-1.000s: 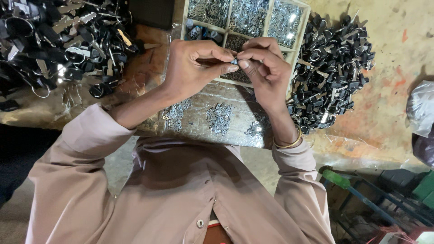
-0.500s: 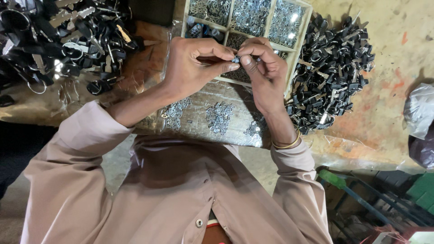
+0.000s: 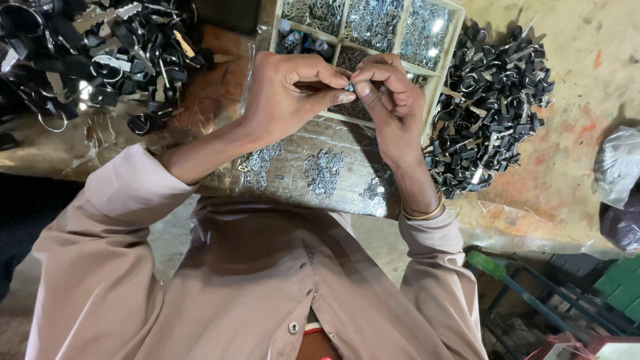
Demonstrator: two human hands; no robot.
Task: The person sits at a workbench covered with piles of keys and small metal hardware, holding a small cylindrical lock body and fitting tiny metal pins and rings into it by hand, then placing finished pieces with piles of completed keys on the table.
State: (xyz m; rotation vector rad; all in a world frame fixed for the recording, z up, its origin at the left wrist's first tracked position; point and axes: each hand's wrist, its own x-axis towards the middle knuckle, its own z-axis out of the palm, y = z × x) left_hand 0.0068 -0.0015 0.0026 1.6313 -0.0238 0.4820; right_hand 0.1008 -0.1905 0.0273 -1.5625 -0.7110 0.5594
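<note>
Now, left hand (image 3: 287, 93): pinching small metal part (image 3: 349, 87)
right hand (image 3: 390, 100): pinching same part
tip: keep it over tray (image 3: 437, 67) below grip

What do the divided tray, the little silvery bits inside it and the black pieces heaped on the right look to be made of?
The divided tray looks like pale, unfinished wood: matt, thin straight partitions. The small silvery bits in it appear to be bright metal, since they glint sharply. The black pieces seem to be dark plastic or rubber with shiny metal rings and blades; the black material itself is hard to tell.
</note>
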